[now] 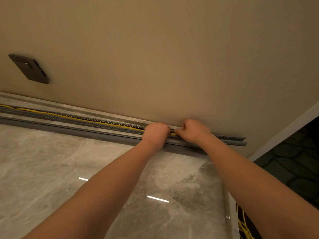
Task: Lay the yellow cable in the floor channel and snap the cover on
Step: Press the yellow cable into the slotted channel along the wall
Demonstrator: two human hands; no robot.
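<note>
A long grey slotted floor channel (96,121) runs along the foot of the beige wall, from the left edge to its open end at the right. The yellow cable (57,115) lies inside it from the left up to my hands. My left hand (156,132) and my right hand (194,131) sit close together over the channel, both with fingers curled down. A short yellow piece of the cable shows between them, pinched by both. A flat grey cover strip (72,129) lies on the floor alongside the channel's near side.
A dark socket plate (29,69) sits on the wall at upper left. Loose yellow cable (243,225) coils at the lower right, beside a dark patterned floor (293,161) past the wall corner. Glossy marble tile (51,161) spreads in front of the channel.
</note>
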